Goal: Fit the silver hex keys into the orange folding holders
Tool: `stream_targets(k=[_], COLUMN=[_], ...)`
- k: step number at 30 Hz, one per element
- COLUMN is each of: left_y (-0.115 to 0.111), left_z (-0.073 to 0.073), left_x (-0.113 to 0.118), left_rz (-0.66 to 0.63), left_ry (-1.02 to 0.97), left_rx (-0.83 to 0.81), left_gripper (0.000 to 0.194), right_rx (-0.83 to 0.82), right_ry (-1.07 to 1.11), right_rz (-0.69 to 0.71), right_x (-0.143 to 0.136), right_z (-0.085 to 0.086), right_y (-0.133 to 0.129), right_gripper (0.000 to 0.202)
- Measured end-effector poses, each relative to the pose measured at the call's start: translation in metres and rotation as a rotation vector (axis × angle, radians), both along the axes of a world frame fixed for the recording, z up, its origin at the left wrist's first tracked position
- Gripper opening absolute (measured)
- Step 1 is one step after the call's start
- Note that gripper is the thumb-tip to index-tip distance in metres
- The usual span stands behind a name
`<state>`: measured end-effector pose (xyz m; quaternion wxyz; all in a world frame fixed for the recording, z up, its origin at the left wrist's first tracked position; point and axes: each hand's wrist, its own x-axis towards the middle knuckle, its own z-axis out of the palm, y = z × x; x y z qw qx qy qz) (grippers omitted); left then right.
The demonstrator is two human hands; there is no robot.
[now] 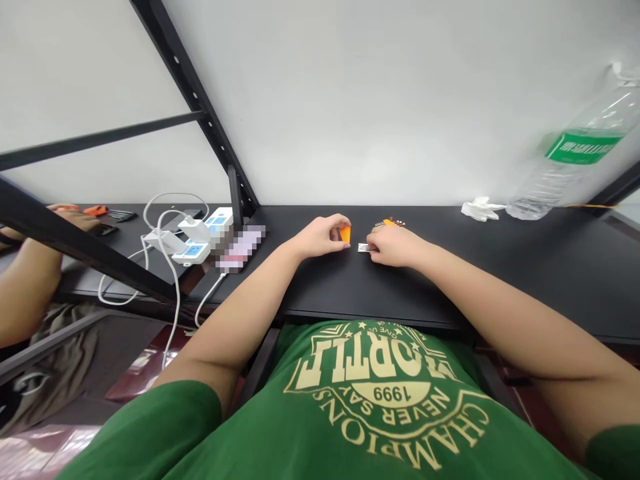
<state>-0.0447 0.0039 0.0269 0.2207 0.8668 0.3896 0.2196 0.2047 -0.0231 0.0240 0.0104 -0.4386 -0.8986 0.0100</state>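
My left hand is curled with thumb and fingers closed on a small orange box-like piece, held just above or on the black table. To its right, my right hand is closed around a small bundle of thin, pale sticks, whose ends point toward the left hand. A narrow gap separates the sticks from the orange piece. Just behind the right hand lie more thin sticks with dark reddish ends and another bit of orange, partly hidden by the knuckles. Their exact kind is too small to tell.
Left on the black table are a white power strip with plugs and cables, and a blurred phone. At right stand a crumpled tissue and a large bottle. Beyond a metal frame, another person's hand rests near orange pieces.
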Motion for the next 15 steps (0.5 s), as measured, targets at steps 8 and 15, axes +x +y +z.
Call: stream_targets(k=[8,15], left_y=[0.0017,0.0010], left_z=[-0.0029,-0.0021], left_x=[-0.0012,-0.0007], left_rz=[0.001,-0.003], left_ry=[-0.004,0.001], left_rx=[-0.012,-0.011], left_gripper=[0.049,0.047], right_rx=[-0.018,-0.104], right_ry=[0.062,0.182], right_rz=[0.039,0.135], right_x=[0.0045,0.0042], right_z=[-0.0036,-0.0074], right_y=[0.0044,0.0056], right_gripper=[0.018,0.017])
